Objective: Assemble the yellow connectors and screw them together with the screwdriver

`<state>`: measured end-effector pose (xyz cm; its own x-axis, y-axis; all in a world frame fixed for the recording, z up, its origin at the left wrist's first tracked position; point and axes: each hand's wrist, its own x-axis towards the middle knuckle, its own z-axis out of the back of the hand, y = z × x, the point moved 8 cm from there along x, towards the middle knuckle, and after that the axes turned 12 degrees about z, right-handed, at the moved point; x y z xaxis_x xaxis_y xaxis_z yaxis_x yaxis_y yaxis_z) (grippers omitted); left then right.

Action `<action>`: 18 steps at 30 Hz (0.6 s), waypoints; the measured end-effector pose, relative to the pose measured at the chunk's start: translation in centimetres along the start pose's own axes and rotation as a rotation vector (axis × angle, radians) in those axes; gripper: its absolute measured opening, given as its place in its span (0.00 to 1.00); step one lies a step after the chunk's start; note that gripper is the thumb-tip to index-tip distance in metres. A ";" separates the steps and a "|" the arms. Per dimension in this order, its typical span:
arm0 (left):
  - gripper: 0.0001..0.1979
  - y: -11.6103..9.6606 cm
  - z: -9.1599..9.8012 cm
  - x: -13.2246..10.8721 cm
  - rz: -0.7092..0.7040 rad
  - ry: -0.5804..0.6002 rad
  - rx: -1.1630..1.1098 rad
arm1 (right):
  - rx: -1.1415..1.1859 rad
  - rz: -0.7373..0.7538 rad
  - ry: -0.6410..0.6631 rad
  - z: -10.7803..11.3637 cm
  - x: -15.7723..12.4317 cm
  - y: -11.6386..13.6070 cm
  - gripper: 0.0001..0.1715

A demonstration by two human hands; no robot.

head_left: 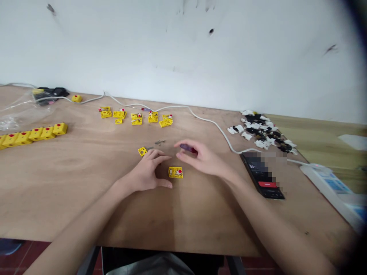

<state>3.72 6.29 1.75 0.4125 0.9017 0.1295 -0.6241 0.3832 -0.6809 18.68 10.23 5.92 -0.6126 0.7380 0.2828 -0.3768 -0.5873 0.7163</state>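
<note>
My left hand [149,170] is open on the wooden table, thumb and fingers apart, with nothing in its grasp. Just right of its thumb lies an open yellow plastic housing [175,172] with a red button and small white parts inside. Held in my right hand [202,156] is a screwdriver [187,148]; its dark purple handle shows between the fingers, but I cannot make out its shaft. Beyond my left fingers are a yellow cover piece [142,151] and a few small grey metal parts [159,143].
Several opened yellow housings [137,118] stand along the back, near another screwdriver [146,109]. Closed yellow boxes [37,133] form a row at left. Right are a pile of black and white parts [263,131], a phone [262,177], a cable [212,121] and a power strip [329,187].
</note>
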 end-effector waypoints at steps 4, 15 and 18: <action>0.19 0.4 2.4 -0.1 -0.014 -0.014 0.123 | -0.156 0.009 0.084 -1.0 -3.8 0.1 0.11; 0.03 1.3 1.8 0.5 -0.005 -0.139 0.088 | -0.191 0.060 0.007 -2.7 -5.4 -0.5 0.06; 0.02 0.9 1.3 0.5 0.023 -0.081 -0.132 | -0.138 0.091 -0.041 -2.7 -5.5 -0.3 0.06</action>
<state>2.49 7.36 2.18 0.3410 0.9251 0.1669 -0.5379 0.3376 -0.7724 20.33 5.47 2.40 -0.6206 0.6913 0.3702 -0.4146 -0.6899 0.5934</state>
